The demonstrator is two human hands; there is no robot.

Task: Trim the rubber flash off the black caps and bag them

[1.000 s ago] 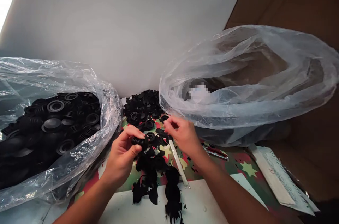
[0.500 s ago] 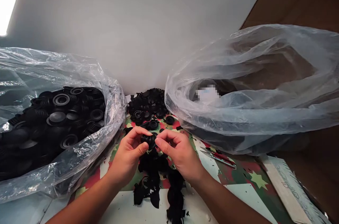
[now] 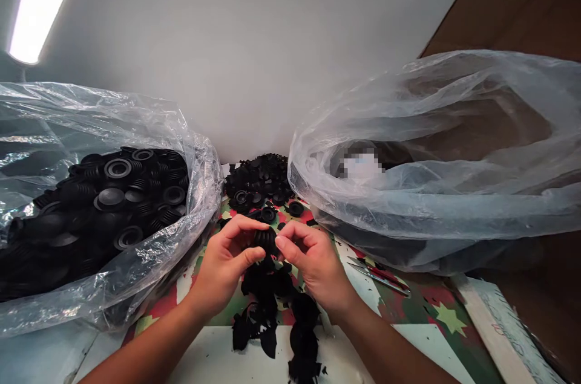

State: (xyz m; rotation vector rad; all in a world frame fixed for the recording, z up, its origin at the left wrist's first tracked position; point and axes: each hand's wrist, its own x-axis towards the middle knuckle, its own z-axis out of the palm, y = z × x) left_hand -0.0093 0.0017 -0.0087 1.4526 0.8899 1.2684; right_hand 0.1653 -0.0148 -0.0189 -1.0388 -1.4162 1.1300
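Observation:
Between thumb and fingers, my left hand (image 3: 218, 272) holds a black ribbed rubber bellows (image 3: 265, 240) with its ridges facing me. My right hand (image 3: 321, 269) pinches at the right edge of the same bellows; whether a thin flap lies in that pinch is hidden by the fingers. Below the hands, torn black rubber scraps (image 3: 261, 317) and a strip of joined round scraps (image 3: 303, 335) lie on the table. Several finished-looking round black pieces, one being a loose ring-shaped piece (image 3: 296, 208), lie beyond the hands.
On the left, a clear plastic bag (image 3: 206, 190) holds many black bellows (image 3: 111, 198). Another plastic bag (image 3: 454, 208) stands open at right. A heap of black scraps (image 3: 258, 175) sits by the wall. Red-handled snips (image 3: 384, 278) lie right of my hands, near a cardboard edge (image 3: 499, 323).
The view has tilted and shifted slightly, so everything sits a little further right. The bellows has turned in my left hand and now shows its ribbed side; both hands stay on it.

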